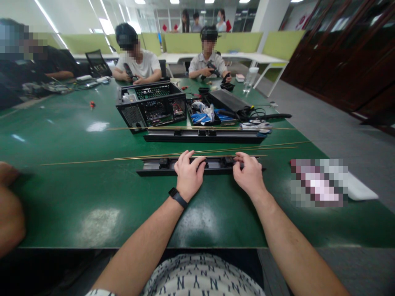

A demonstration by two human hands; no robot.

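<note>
A black metal rail (pixel 159 173) with several black blocks in its channel lies crosswise in front of me. My left hand (pixel 189 172) rests over its middle, fingers bent, thumb and index finger at a small dark part. Near the rail's right end, my right hand (pixel 248 170) has thumb and fingers pinched at the edge beside a black block (pixel 228 160); what is between them is hidden. Thin brass-coloured rods (pixel 92 161) lie just behind the rail. Farther back a second similar rail (pixel 185 139) lies parallel, with more thin rods along it.
An open black computer case (pixel 151 107) stands behind the rails, next to a tray of gloves (pixel 203 114) and a dark box (pixel 230 100). Phones (pixel 317 183) lie at the right. Another person's arm (pixel 10 209) rests at the left edge; people sit across the green table (pixel 77 197).
</note>
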